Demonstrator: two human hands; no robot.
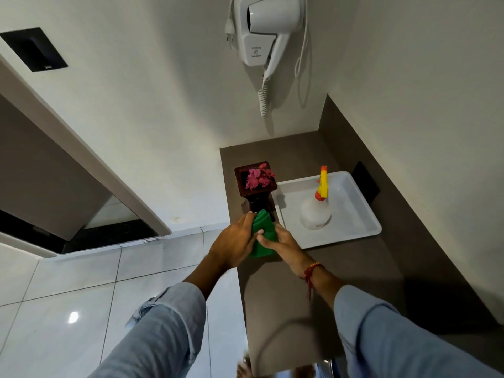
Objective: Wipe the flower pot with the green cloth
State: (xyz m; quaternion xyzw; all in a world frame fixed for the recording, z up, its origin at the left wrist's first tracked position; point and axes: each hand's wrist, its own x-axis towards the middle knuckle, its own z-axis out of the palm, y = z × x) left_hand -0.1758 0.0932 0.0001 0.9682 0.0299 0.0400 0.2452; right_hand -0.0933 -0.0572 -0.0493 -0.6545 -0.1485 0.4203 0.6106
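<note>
A dark brown square flower pot point(256, 197) with pink flowers stands upright on the brown counter point(313, 282), close to its left edge. The green cloth point(263, 236) is wrapped against the lower part of the pot and hides its base. My left hand point(234, 241) grips the cloth and pot from the left side. My right hand point(283, 245) presses on the cloth from the right, fingers curled over it. A red thread is tied around the right wrist.
A white tray point(354, 214) lies just right of the pot and holds a clear spray bottle point(316, 211) with a yellow and orange trigger. A white hair dryer point(264, 31) hangs on the wall above. White floor tiles point(68, 296) lie left of the counter.
</note>
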